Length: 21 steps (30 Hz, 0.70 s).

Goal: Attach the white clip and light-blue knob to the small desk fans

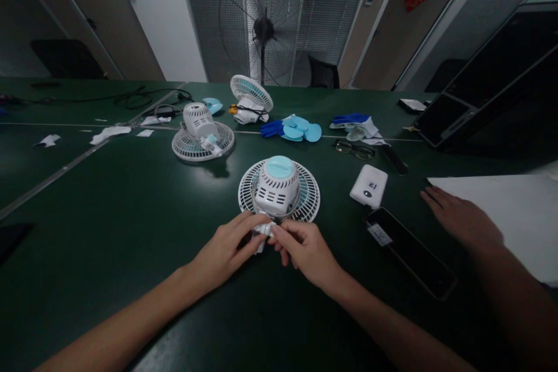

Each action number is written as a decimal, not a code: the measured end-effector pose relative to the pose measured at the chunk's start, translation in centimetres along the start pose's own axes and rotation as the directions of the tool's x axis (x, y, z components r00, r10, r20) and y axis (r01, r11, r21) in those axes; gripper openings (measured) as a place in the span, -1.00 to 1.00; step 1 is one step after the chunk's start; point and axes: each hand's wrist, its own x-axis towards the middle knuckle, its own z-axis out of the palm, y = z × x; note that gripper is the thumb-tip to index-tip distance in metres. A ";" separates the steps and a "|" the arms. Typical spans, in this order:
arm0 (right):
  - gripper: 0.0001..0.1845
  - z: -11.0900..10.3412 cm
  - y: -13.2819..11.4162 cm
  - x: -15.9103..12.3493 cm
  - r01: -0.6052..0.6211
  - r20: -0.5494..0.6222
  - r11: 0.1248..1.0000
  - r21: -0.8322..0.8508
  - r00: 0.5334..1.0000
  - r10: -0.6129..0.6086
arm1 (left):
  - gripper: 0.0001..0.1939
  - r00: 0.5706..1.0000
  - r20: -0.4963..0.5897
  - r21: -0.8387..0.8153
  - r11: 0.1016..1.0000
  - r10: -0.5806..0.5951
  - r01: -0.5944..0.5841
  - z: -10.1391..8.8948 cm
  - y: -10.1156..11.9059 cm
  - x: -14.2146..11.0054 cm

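Note:
A small fan lies face down on the dark green table, its white motor housing and light blue cap pointing up. At its near edge, my left hand pinches a small white plastic piece between thumb and fingers. From the other side my right hand has its thumb and index finger closed on the same piece. My fingertips hide part of it, and I cannot tell whether it is joined to the fan. A thin cord loops round the housing.
Behind are a second face-down fan, a tilted fan, light blue fan blades and gloves. To the right are glasses, a white power bank, a phone and another person's hand on white paper.

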 end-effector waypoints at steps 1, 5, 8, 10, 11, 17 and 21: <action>-0.54 0.0 0.0 -0.1 -0.005 0.003 1.000 -0.010 1.000 0.005 | -0.68 1.000 -0.003 -0.002 1.000 0.002 -0.002 0.0 0.0 0.0; -0.81 -1.1 -0.4 -0.5 0.261 -0.056 0.879 -0.398 0.950 -0.307 | -0.68 1.000 -0.011 -0.016 1.000 0.005 -0.005 0.1 0.1 0.0; -0.78 -2.1 -0.8 -0.6 0.433 0.072 0.700 -0.567 0.873 -0.482 | -0.67 1.000 -0.003 -0.021 1.000 0.002 -0.002 0.1 0.1 0.1; -0.78 -2.6 -1.0 -0.5 0.481 0.124 0.661 -0.576 0.851 -0.511 | -0.66 1.000 -0.001 -0.012 1.000 0.002 -0.002 0.0 0.1 0.1; -0.78 -2.8 -1.0 -0.4 0.488 0.129 0.662 -0.569 0.848 -0.513 | -0.66 1.000 -0.002 -0.007 1.000 0.003 -0.003 0.0 0.1 0.1; -0.80 -3.3 -1.1 0.2 0.479 0.060 0.715 -0.509 0.849 -0.526 | -0.65 1.000 0.009 -0.007 1.000 0.010 -0.010 0.0 0.1 0.1; -0.80 -3.1 -1.1 0.1 0.480 0.031 0.712 -0.512 0.839 -0.543 | -0.67 1.000 0.007 -0.016 1.000 0.007 -0.007 -0.1 0.2 0.2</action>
